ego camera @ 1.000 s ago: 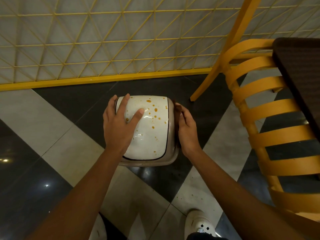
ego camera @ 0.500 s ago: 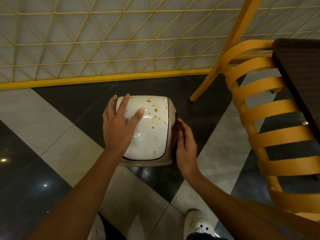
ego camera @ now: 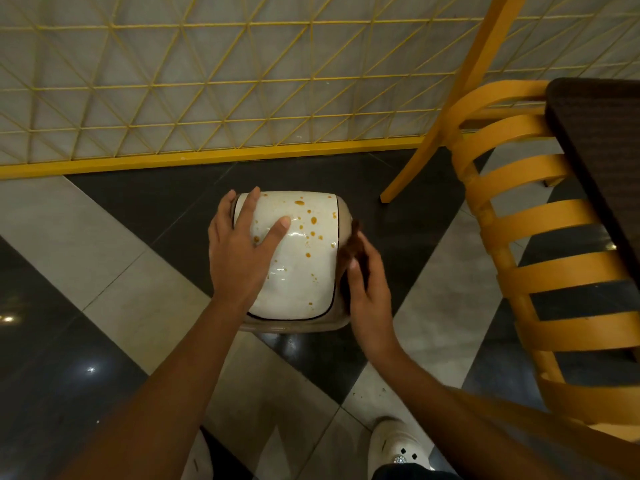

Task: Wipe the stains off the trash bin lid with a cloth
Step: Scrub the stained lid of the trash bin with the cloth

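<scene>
Left hand [ego camera: 239, 252] flat on lid [ego camera: 304, 271] | right hand [ego camera: 369, 299] holds cloth [ego camera: 351, 242] | chair [ego camera: 540, 218] beside

Floor [ego camera: 104, 237]: glossy tiles, dark and light grey, diagonal pattern, light glints on dark tile at left. Yellow lattice panel [ego camera: 207, 81] along far side, triangle grid over pale backing, thick yellow base rail [ego camera: 207, 157] on floor. Yellow chair [ego camera: 540, 220] at right, curved horizontal slats. Slanted yellow leg [ego camera: 450, 98] beside it, foot on dark tile. Dark worktop [ego camera: 606, 150] corner at right edge, over chair. White shoe [ego camera: 394, 441] at bottom, small ornament on top.
</scene>
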A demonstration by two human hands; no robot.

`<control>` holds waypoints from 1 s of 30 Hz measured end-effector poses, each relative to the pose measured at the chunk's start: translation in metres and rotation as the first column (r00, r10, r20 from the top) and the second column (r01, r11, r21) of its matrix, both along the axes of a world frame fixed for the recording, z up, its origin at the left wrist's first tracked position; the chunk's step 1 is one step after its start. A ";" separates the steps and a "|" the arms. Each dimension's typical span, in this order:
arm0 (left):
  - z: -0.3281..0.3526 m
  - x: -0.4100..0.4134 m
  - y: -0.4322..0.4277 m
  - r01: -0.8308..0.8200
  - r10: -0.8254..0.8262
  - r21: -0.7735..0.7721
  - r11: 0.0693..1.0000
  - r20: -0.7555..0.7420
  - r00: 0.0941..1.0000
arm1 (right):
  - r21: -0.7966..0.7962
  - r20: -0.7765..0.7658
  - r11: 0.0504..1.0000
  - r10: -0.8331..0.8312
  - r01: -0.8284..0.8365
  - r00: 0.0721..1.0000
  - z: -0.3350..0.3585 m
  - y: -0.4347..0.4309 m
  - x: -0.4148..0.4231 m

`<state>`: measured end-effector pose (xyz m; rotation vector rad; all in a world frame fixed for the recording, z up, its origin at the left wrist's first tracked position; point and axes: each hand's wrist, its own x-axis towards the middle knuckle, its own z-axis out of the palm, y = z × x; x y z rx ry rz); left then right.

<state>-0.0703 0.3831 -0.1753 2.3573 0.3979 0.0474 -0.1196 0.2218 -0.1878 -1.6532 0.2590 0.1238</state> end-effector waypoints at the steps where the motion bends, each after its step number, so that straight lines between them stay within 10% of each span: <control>1: 0.000 0.000 0.000 -0.002 0.002 -0.003 1.000 -0.002 1.000 | 0.004 -0.002 1.000 0.002 -0.002 1.000 -0.001 0.001 -0.009; 16: 0.027 -0.044 -0.024 -0.567 0.511 -0.274 0.777 -0.251 0.822 | -0.311 0.040 0.852 0.455 -0.422 0.890 0.007 0.031 0.147; 23: 0.043 -0.031 0.006 -0.170 0.165 0.136 0.976 0.046 0.985 | -0.302 0.160 0.938 0.224 -0.169 0.961 0.017 0.025 0.137; 30: 0.018 -0.009 0.018 0.061 -0.037 0.155 0.986 -0.149 0.988 | -0.313 0.123 0.947 0.113 -0.069 0.986 -0.005 0.027 0.087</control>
